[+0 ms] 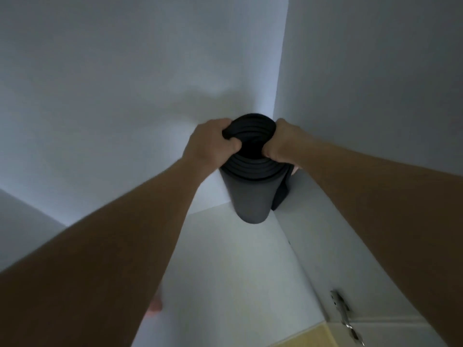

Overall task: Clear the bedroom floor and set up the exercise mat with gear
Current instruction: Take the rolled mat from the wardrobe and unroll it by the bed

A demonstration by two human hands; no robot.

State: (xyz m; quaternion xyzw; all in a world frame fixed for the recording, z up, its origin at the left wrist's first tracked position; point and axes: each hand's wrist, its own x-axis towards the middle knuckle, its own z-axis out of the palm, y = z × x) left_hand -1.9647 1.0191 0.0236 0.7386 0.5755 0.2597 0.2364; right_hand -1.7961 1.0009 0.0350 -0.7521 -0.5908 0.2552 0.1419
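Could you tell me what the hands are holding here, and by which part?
Both hands, left and right, grip the rolled dark exercise mat by its top rim, on opposite sides.

Home interior, a room corner. Plain pale walls (125,71) meet at a vertical seam straight ahead of me, unadorned paint, dim bluish light. A white door (350,259) stands at my right, its metal lever handle (342,306) near the low right edge. A patch of light wood-tone floor (308,336) shows at the bottom. Both my hands grip a dark rolled exercise mat (250,194) stood upright in the corner, household storage rather than a gym.
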